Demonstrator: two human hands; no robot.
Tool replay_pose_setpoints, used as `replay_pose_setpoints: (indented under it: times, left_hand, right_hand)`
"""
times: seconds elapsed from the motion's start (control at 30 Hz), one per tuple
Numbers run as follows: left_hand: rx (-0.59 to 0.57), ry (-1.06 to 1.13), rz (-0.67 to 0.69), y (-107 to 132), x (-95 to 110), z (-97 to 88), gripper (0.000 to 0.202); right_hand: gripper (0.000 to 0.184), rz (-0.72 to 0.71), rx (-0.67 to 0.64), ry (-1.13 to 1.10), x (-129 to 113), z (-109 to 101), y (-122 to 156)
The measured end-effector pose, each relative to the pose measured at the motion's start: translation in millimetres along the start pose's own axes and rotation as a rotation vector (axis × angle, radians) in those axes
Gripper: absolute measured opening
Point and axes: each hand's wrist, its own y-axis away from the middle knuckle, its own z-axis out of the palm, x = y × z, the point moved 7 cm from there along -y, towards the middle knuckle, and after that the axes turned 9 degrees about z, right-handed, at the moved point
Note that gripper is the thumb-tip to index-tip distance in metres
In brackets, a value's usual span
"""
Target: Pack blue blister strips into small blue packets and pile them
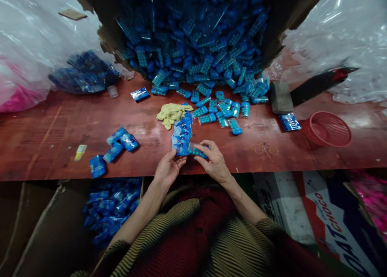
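My left hand [169, 165] pinches the near end of a strip of blue printed wrappers [182, 134] between thumb and fingers. In my right hand [215, 161] is a small clear pack of blue balls [198, 150], gripped between thumb and fingers and held close against the wrappers' near end. A crumpled yellow cloth [172, 114] lies over the far end of the strip. Beyond it, several loose packs of blue balls [207, 118] are scattered on the table. To the left sit several blue wrapped packs [114, 151] near the front edge.
A torn cardboard box [116, 39] at the back spills many packs. On the right are a grey block [281, 98], a red plastic basket [311, 126] and rubber bands [266, 149]. Clear plastic bags [27, 31] stand at the left. Below the edge, wrapped packs [111, 212] fill a container.
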Motion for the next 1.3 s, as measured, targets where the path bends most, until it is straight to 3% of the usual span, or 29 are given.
replay_pose_setpoints:
  times: [0.27,0.87,1.07,1.2,1.3]
  left_hand:
    - [-0.051,0.014,0.043,-2.2,2.9,-0.5,0.001]
    - [-0.207,-0.100,0.227,-2.2,20.2,7.2,0.034]
    - [-0.207,-0.113,0.256,0.1,16.5,15.4,0.034]
    - [-0.162,0.001,0.178,-1.1,7.9,18.2,0.028]
    - [-0.125,0.031,0.105,-3.6,3.3,14.4,0.021]
  right_hand:
    - [0.031,-0.006,-0.048,-0.049,0.7,-2.5,-2.3]
    - [0.030,0.028,-0.122,-0.168,-0.2,1.2,-4.2]
    - [0.034,-0.003,-0.065,-0.159,-2.4,10.6,-5.2]
    - [0.038,-0.030,-0.032,-0.021,-4.6,30.5,-0.8]
    - [0.041,-0.023,-0.067,-0.058,-8.0,37.2,2.2]
